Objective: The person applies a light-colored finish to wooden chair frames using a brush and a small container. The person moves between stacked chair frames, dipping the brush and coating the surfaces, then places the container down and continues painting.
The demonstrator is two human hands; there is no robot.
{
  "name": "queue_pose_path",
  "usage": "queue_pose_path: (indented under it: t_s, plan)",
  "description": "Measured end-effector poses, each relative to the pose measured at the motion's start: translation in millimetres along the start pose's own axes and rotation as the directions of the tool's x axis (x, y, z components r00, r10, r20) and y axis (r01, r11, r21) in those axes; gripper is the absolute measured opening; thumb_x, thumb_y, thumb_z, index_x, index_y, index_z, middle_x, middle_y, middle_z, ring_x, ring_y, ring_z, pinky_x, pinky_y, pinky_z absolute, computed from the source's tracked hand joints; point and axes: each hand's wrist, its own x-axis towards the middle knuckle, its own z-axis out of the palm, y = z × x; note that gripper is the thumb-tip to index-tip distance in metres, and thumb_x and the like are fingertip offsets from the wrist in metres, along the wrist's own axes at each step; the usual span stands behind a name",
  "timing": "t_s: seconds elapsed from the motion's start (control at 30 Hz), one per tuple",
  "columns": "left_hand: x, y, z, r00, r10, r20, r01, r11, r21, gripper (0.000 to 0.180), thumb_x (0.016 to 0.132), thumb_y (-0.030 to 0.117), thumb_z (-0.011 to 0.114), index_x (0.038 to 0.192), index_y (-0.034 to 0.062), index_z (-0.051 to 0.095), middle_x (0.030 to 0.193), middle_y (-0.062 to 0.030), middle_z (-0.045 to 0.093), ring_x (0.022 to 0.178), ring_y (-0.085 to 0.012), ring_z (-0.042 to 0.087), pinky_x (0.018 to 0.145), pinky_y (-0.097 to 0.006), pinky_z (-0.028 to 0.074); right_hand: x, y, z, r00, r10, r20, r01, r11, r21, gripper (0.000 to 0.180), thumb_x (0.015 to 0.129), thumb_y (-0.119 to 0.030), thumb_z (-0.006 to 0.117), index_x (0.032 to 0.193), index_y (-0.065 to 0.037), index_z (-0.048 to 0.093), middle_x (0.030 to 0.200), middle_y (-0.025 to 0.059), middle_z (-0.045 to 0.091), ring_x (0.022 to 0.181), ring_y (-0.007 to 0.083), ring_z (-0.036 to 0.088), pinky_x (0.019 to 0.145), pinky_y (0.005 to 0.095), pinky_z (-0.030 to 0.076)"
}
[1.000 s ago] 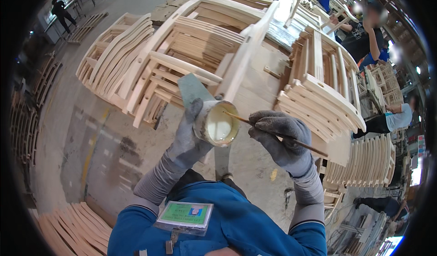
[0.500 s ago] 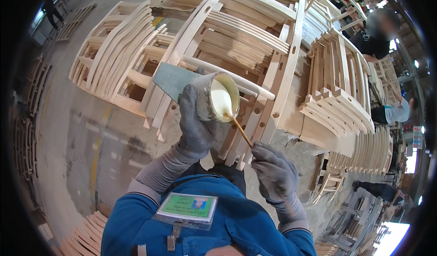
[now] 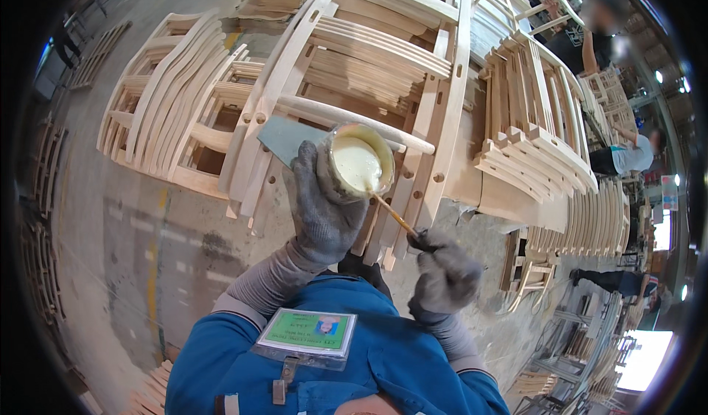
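Note:
My left hand (image 3: 324, 223), in a grey glove, is wrapped round a stained cup (image 3: 332, 175) tilted so its mouth faces me. Inside lies a creamy, pale-yellow liquid (image 3: 355, 161). A thin brown stick (image 3: 394, 214) dips into it at the lower rim, its other end pinched by my gloved right hand (image 3: 446, 271), which is partly blurred. From behind the cup a flat grey-green piece (image 3: 284, 139) juts out to the left; what holds it is hidden. Just beyond the cup lies a round-edged wooden rail (image 3: 361, 123) across stacked wooden frames (image 3: 450, 112).
More curved wooden frames stand at the left (image 3: 158, 98), and a stack of slatted frames (image 3: 535, 142) at the right. A co-worker (image 3: 590, 46) is at the far right, another person (image 3: 630, 153) nearer. Concrete floor (image 3: 192, 260) shows at lower left.
The cup has tipped more upright toward me, showing more of the liquid. My right hand has turned and dropped slightly, still with the stick in the cup. The whole view has shifted a little.

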Motion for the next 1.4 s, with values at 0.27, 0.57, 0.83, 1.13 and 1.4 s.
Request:
queue_pose_path:
  t_s: [0.27,0.57,0.83,1.13,1.4]
  plan:
    - [-18,8,15,0.977,0.164,0.135,-0.212,0.810,0.546,0.053,0.094,0.037,0.044,0.130,-0.0003,0.035,0.124,-0.0159,0.050,0.114,-0.0245,0.054,0.095,-0.038,0.048,20,-23,-3,0.980,0.159,0.118,-0.145,0.983,-0.112,0.026,0.081,0.008,0.061,0.103,-0.002,0.049,0.099,0.0235,0.062,0.088,0.0278,0.065,0.074,0.0352,0.055]
    - [-28,27,16,0.966,0.255,0.037,-0.241,0.841,0.484,0.055,0.096,0.040,0.039,0.133,-0.0015,0.034,0.128,-0.0143,0.046,0.119,-0.0223,0.048,0.100,-0.038,0.043,-4,-45,5,0.959,0.157,0.238,-0.165,0.986,0.012,0.005,0.081,0.002,0.062,0.081,0.000,0.058,0.099,0.0243,0.063,0.093,0.0327,0.064,0.080,0.0433,0.053]
    - [-36,34,19,0.997,0.073,-0.008,-0.066,0.939,0.339,0.053,0.096,0.044,0.036,0.129,0.0015,0.037,0.123,-0.0160,0.048,0.117,-0.0235,0.050,0.096,-0.038,0.047,-13,-21,26,0.906,0.415,-0.083,-0.360,0.859,0.364,0.020,0.082,-0.004,0.065,0.094,-0.005,0.049,0.094,0.0185,0.063,0.087,0.0296,0.064,0.073,0.0426,0.056]
    - [-31,27,-3,0.962,0.241,-0.131,-0.146,0.855,0.497,0.066,0.093,0.056,0.030,0.133,0.0034,0.039,0.132,-0.0128,0.045,0.123,-0.0249,0.043,0.104,-0.042,0.035,-16,-17,31,0.901,0.381,-0.207,-0.298,0.891,0.344,0.017,0.082,-0.005,0.062,0.095,-0.001,0.051,0.092,0.0170,0.063,0.082,0.0240,0.065,0.070,0.0353,0.056]
    - [-23,51,-21,0.964,0.201,-0.172,-0.121,0.913,0.390,0.059,0.096,0.049,0.030,0.135,0.0056,0.038,0.133,-0.0116,0.045,0.124,-0.0255,0.043,0.104,-0.042,0.037,53,38,-68,0.838,0.387,-0.386,-0.476,0.863,-0.167,0.016,0.087,-0.009,0.063,0.095,0.003,0.058,0.085,0.0113,0.063,0.072,0.0168,0.064,0.067,0.0285,0.056]
